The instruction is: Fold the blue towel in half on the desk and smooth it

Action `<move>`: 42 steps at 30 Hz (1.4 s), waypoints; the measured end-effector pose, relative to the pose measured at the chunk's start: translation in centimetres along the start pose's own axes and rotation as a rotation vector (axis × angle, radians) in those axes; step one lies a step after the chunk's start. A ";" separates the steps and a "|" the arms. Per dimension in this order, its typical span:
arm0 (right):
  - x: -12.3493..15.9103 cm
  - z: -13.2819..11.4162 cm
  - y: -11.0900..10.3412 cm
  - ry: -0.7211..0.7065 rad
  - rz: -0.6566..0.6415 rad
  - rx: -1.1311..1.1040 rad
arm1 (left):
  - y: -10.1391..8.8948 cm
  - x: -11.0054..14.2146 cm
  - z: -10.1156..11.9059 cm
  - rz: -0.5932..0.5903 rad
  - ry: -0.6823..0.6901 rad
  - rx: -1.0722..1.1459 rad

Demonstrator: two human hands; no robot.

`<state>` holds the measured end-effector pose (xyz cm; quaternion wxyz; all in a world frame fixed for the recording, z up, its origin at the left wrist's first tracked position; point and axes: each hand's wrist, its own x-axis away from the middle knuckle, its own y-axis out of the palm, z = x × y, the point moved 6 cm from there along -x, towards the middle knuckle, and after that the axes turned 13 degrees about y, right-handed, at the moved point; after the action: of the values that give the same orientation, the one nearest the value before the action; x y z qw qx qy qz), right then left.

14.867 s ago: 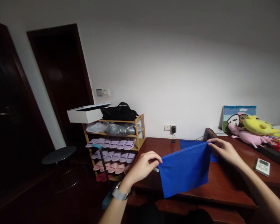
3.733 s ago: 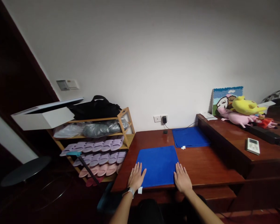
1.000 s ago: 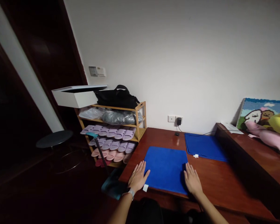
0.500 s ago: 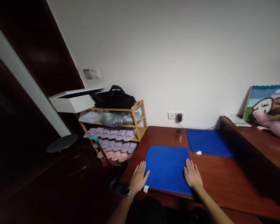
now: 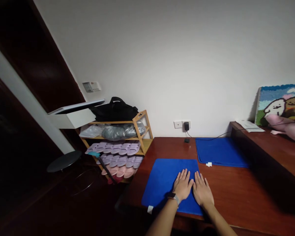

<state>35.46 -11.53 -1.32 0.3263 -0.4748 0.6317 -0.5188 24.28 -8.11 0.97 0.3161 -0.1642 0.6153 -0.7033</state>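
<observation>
A blue cloth point(image 5: 159, 178) lies spread on the reddish-brown wooden desk point(image 5: 232, 193), with a white tag point(image 5: 150, 209) at its near left corner. My left hand point(image 5: 183, 186), with a watch on its wrist, rests flat on the right half of the cloth, fingers stretched forward. Beside it, my right hand point(image 5: 203, 190) lies flat over the cloth's right edge, fingers out. The two thumbs almost meet. Neither hand grasps anything. Farther back on the desk lies a folded blue cloth point(image 5: 221, 151) with white tags.
Left of the desk stands a wooden rack point(image 5: 145, 131) with several slippers point(image 5: 123, 148), a black bag point(image 5: 115, 109) and a white box point(image 5: 71, 118). A black charger point(image 5: 186, 126) is plugged into the wall. At right, a raised shelf bears a pink plush toy point(image 5: 292, 129). A round stool point(image 5: 64, 161) stands left.
My left hand has moved right, from the cloth's left edge to beside my right hand. The right hand stays at the right edge. The view has tilted slightly.
</observation>
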 end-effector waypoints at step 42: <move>-6.2 -1.5 -1.7 0.073 -0.054 -0.086 | -2.7 -0.8 -7.1 0.084 -0.103 -0.145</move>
<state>36.61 -5.21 0.16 0.2684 -0.4861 0.6516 -0.5168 19.83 -2.01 2.39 0.3635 -0.1967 0.6539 -0.6336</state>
